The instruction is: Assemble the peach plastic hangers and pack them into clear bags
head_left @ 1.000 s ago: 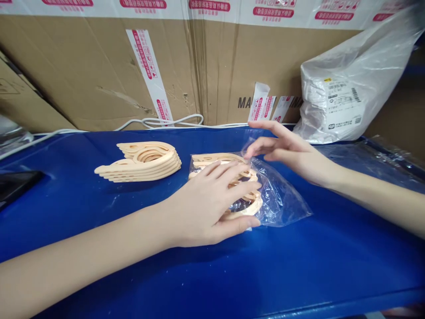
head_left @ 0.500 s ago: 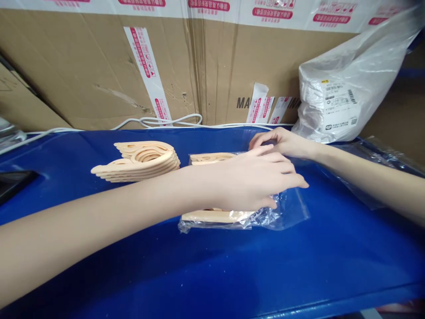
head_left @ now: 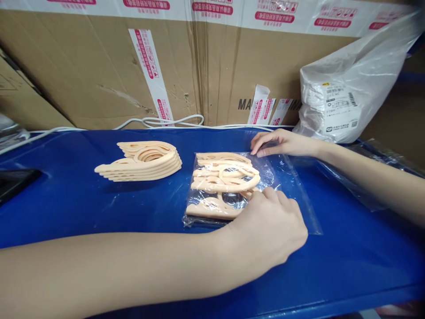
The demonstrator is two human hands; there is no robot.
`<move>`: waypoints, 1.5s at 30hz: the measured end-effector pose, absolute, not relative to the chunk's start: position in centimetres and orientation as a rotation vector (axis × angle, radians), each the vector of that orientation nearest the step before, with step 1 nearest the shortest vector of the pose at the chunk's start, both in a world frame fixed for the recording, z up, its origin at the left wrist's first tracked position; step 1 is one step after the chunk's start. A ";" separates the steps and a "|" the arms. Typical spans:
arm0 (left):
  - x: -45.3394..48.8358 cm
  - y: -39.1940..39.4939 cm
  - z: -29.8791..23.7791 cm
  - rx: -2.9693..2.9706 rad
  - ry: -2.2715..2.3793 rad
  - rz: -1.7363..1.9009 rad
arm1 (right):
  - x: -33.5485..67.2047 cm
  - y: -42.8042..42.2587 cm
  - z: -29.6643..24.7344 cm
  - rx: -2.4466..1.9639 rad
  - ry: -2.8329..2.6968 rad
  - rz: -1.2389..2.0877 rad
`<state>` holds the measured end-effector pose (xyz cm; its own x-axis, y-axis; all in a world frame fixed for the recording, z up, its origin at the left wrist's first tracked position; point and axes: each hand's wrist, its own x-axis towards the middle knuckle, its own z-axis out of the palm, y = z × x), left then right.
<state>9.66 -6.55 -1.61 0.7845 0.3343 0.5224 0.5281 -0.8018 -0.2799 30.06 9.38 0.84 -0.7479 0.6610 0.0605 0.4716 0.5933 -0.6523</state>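
A clear plastic bag [head_left: 272, 177] lies flat on the blue table with several beige folding hangers [head_left: 215, 182] inside it. At the bag's near right part, my left hand [head_left: 268, 230] is closed on the plastic, its fingertips hidden beneath the knuckles. My right hand [head_left: 282, 142] pinches the far edge of the bag with thumb and bent fingers. To the left of the bag, apart from both hands, rests a neat stack of beige folding hangers [head_left: 142, 164], nested one on another.
Cardboard boxes [head_left: 109, 66] wall off the back of the blue table [head_left: 159, 274]. A white cable [head_left: 172, 122] runs along their foot. At back right stands a white plastic bag [head_left: 341, 97] with a label, beside more clear plastic [head_left: 352, 177]. A dark object [head_left: 16, 184] sits at left.
My left hand has come toward me from above the bagged hangers and its spread fingers have closed at the bag's near side. The bag now lies flatter. My right hand has barely moved.
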 end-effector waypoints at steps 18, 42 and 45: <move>2.1 -6.2 3.4 -3.070 -1.841 -0.644 | 26.8 9.0 -0.3 -0.990 -2.171 1.088; -1.3 -5.5 1.4 -3.015 -2.580 0.051 | 22.3 4.6 1.2 -0.607 -2.740 -0.207; -1.3 -5.2 2.3 -2.946 -2.503 0.203 | 22.2 3.9 0.9 -0.575 -2.838 -0.191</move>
